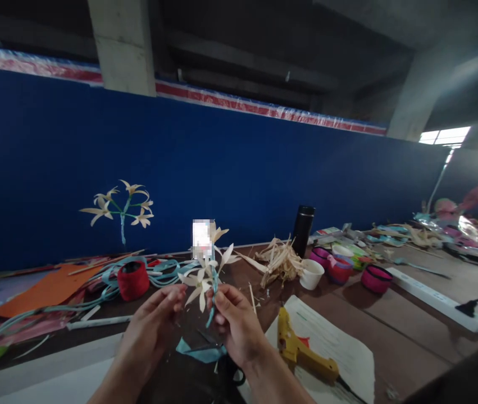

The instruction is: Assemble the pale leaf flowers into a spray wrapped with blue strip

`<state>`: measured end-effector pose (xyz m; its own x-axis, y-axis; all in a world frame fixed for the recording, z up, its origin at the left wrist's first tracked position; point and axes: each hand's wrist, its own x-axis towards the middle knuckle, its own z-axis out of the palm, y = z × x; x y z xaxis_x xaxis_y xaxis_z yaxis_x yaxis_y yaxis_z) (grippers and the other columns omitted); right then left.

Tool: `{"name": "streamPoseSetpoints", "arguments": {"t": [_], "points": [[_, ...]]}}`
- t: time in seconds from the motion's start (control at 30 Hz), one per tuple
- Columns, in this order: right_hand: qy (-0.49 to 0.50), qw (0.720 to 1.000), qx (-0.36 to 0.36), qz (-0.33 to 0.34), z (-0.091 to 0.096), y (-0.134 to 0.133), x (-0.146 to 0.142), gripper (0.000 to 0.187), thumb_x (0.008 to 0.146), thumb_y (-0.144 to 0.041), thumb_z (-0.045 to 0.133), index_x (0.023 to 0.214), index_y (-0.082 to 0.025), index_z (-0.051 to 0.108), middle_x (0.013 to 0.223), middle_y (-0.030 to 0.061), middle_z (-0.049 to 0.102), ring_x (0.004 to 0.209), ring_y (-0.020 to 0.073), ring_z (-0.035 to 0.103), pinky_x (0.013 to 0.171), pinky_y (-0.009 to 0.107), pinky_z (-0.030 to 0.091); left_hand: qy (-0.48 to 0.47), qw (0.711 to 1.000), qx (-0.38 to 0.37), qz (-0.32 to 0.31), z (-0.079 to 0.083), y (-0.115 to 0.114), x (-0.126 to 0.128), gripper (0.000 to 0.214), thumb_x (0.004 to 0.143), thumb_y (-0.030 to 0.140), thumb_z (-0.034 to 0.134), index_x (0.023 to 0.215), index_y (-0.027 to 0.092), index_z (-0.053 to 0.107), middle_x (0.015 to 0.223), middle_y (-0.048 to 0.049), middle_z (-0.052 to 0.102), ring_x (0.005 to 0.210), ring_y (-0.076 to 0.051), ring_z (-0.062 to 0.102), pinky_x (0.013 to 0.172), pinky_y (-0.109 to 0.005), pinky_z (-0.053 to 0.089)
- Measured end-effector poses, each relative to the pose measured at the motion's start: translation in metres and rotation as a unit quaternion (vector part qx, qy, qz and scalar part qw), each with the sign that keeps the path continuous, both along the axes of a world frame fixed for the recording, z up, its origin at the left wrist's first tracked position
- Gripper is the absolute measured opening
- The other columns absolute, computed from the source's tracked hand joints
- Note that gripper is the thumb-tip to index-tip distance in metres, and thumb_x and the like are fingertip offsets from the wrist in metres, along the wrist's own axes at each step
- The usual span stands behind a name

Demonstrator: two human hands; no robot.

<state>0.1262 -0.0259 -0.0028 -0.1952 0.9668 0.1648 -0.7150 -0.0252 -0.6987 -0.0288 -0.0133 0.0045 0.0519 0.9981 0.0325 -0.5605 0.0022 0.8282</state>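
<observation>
My right hand (pixel 235 322) pinches the teal-wrapped stem of a small handmade flower sprig (pixel 207 275) with pale straw-coloured petals, held upright over the table. My left hand (pixel 154 325) is beside it, its fingers curled with the tips touching the lower petals. A loose end of teal ribbon (pixel 201 352) trails down from the stem onto the dark table below my hands. A yellow glue gun (pixel 300 348) lies just right of my right wrist on a white sheet of paper (pixel 340 350).
A finished flower sprig (pixel 121 207) is fixed to the blue wall. A red thread spool (pixel 133 280), teal strips, orange paper, a straw pile (pixel 278 261), a black flask (pixel 303 229), a white cup (pixel 311 274), pink bowls and a white power strip (pixel 436 300) crowd the table.
</observation>
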Motion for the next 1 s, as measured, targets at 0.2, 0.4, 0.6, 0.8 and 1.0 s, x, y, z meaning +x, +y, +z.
{"name": "streamPoseSetpoints", "arguments": {"t": [0.2,0.4,0.6,0.8,1.0], "points": [[-0.033,0.999,0.041,0.014,-0.002,-0.003,0.0,0.017,0.067,-0.031,0.073,0.075,-0.017,0.067,0.068,-0.0007,0.057,0.046,0.0034,0.03,0.043,0.018,0.019,0.039,0.998,0.003,-0.043,0.031,-0.012,0.02,0.024,0.058,0.017,0.074,0.078,0.016,0.063,0.059,0.0016,0.063,0.047,-0.012,0.058,0.046,-0.021,0.045],[-0.029,0.996,0.075,0.033,-0.004,-0.005,0.001,0.015,0.071,-0.03,0.071,0.074,-0.017,0.066,0.06,-0.0034,0.048,0.046,0.0046,0.03,0.045,0.02,0.021,0.039,0.998,0.007,-0.04,0.043,-0.016,0.023,0.018,0.056,0.019,0.076,0.067,0.017,0.062,0.053,0.0022,0.063,0.043,-0.01,0.056,0.043,-0.018,0.044],[-0.02,0.994,0.077,0.078,-0.005,-0.004,0.002,0.017,0.07,-0.03,0.072,0.076,-0.016,0.064,0.059,-0.0039,0.047,0.045,0.0041,0.03,0.044,0.019,0.024,0.042,0.999,0.007,0.0,0.042,-0.019,0.022,0.025,0.049,0.018,0.08,0.065,0.017,0.062,0.051,0.0032,0.063,0.044,-0.011,0.06,0.044,-0.018,0.048],[-0.028,0.995,0.078,0.06,-0.006,-0.005,0.003,0.017,0.075,-0.028,0.068,0.086,-0.017,0.064,0.059,-0.0043,0.047,0.044,0.0031,0.03,0.044,0.018,0.023,0.038,0.999,0.001,0.011,0.045,-0.02,0.022,0.034,0.04,0.01,0.082,0.065,0.016,0.061,0.053,0.0028,0.064,0.044,-0.011,0.059,0.044,-0.018,0.048],[0.01,0.996,0.054,0.074,-0.001,-0.007,0.003,0.013,0.076,-0.026,0.067,0.084,-0.017,0.063,0.057,-0.0043,0.047,0.041,0.0028,0.031,0.041,0.017,0.02,0.018,0.998,0.053,-0.008,0.037,-0.02,0.028,0.024,0.057,0.016,0.076,0.074,0.016,0.06,0.067,-0.0002,0.067,0.056,-0.011,0.061,0.053,-0.02,0.049]]}}
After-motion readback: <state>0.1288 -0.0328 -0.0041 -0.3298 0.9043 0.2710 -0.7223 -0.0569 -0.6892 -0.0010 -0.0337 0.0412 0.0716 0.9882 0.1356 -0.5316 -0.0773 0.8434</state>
